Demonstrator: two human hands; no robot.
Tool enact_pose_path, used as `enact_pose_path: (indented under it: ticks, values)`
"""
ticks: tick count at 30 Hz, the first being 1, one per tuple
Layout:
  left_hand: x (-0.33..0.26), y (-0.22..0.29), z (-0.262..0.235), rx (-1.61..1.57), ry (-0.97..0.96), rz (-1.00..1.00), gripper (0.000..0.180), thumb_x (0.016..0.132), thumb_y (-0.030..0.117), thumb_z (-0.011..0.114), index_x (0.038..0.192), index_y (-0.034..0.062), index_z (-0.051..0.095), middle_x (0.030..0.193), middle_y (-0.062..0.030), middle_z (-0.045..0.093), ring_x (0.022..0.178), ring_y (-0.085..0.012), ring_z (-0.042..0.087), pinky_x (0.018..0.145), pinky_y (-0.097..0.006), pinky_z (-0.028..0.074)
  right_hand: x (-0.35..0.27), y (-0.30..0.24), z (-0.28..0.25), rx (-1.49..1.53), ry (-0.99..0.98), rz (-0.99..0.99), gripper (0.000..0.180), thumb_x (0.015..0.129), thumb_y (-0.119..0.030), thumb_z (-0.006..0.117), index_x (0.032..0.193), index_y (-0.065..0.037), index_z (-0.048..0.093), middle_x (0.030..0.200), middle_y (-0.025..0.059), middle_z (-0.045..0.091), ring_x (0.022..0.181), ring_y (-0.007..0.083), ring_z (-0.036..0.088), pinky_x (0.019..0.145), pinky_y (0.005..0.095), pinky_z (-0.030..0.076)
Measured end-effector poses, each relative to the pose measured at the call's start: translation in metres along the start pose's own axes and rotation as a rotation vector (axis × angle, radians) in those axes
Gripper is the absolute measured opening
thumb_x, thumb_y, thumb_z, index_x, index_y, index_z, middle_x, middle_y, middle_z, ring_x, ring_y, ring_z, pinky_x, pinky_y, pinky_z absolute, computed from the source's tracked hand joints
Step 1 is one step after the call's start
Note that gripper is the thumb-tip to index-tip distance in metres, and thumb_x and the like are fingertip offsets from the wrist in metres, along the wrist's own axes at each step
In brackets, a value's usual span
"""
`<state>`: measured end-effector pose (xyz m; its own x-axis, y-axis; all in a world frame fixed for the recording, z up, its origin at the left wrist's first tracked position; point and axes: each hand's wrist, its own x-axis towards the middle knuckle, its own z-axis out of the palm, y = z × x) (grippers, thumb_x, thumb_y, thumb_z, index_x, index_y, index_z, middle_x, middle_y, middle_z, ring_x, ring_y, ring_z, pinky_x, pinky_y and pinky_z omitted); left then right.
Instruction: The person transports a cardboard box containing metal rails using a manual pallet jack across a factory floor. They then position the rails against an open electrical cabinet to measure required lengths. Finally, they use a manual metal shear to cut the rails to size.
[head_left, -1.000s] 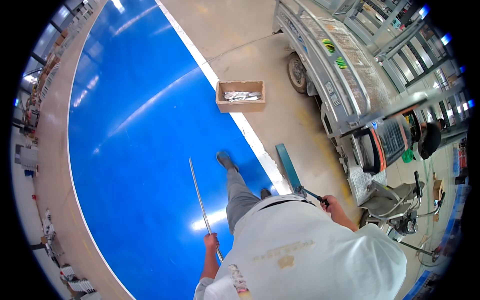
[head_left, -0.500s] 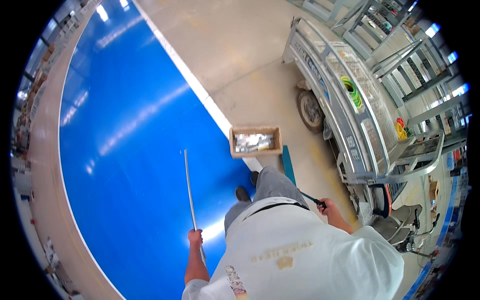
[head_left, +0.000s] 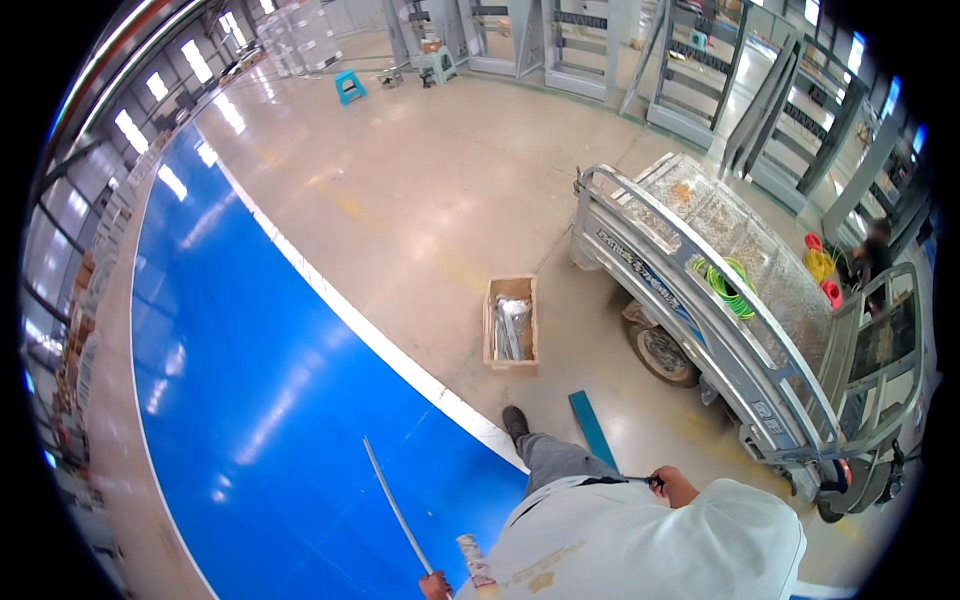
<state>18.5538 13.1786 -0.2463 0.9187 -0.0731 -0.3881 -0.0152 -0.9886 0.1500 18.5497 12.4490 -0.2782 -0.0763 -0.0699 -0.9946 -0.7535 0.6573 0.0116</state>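
My left hand [head_left: 436, 585], low in the view, is closed round the near end of a long thin silver metal rod [head_left: 393, 505]. The rod slants away over the blue floor. At my right side, my right hand [head_left: 672, 485] grips a black handle [head_left: 655, 481], from which a dark line runs left along my waist. Just beyond it is a flat teal bar [head_left: 594, 430], low over the beige floor. Whether the handle joins this bar is hard to see. Ahead stands an open brown box [head_left: 512, 367] holding silvery metal pieces and clear plastic [head_left: 510, 322].
Right of me stands a grey cargo tricycle [head_left: 690, 290] with green-yellow coiled hose [head_left: 725, 288] on its bed. A white line [head_left: 380, 345] borders the glossy blue floor [head_left: 250, 370]. Metal frames [head_left: 690, 85] and a teal stool [head_left: 349, 87] stand farther off. A person [head_left: 875, 265] is beyond the tricycle.
My view has tilted up, showing more of the hall. The brown box now lies farther ahead, off the white line and turned lengthwise. Both hands keep their hold.
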Motion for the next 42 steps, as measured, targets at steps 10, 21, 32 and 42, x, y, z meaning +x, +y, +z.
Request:
enact_pose_path:
  ticks: [10,21,32,42]
  values:
    - [0.289,0.023,-0.186,-0.814,-0.275,-0.419,0.011,0.073,0.005,0.061,0.07,-0.0002,0.052,0.059,-0.0112,0.047,0.042,-0.0206,0.043,0.036,-0.037,0.034,-0.063,-0.177,0.155,0.153,-0.067,-0.04,0.012,0.087,-0.016,0.053,0.087,-0.004,0.051,0.064,0.007,0.049,0.048,0.0139,0.045,0.038,0.0255,0.032]
    - [0.583,0.068,-0.282,-0.848,-0.183,-0.362,0.019,0.073,0.013,0.066,0.077,-0.0036,0.058,0.06,-0.0133,0.054,0.045,-0.023,0.053,0.038,-0.038,0.041,-0.104,-0.395,0.32,0.19,-0.061,-0.101,0.022,0.089,-0.019,0.052,0.102,-0.002,0.047,0.07,0.0092,0.051,0.051,0.0135,0.045,0.041,0.0245,0.034]
    - [0.829,0.079,-0.433,-0.899,-0.142,-0.501,0.023,0.074,0.016,0.071,0.077,-0.0034,0.06,0.06,-0.012,0.058,0.047,-0.0214,0.057,0.043,-0.037,0.047,-0.153,-0.509,0.438,0.295,-0.023,-0.066,0.015,0.087,-0.015,0.052,0.08,-0.002,0.051,0.06,0.0075,0.046,0.047,0.0151,0.045,0.038,0.0263,0.034]
    - [1.056,0.069,-0.471,-0.895,-0.176,-0.307,0.012,0.077,0.011,0.064,0.079,0.0,0.067,0.059,-0.0122,0.055,0.048,-0.0206,0.055,0.041,-0.039,0.042,-0.112,-0.697,0.553,0.315,-0.003,0.129,0.021,0.086,-0.015,0.05,0.071,-0.001,0.052,0.056,0.0107,0.049,0.039,0.0174,0.041,0.035,0.0276,0.032]
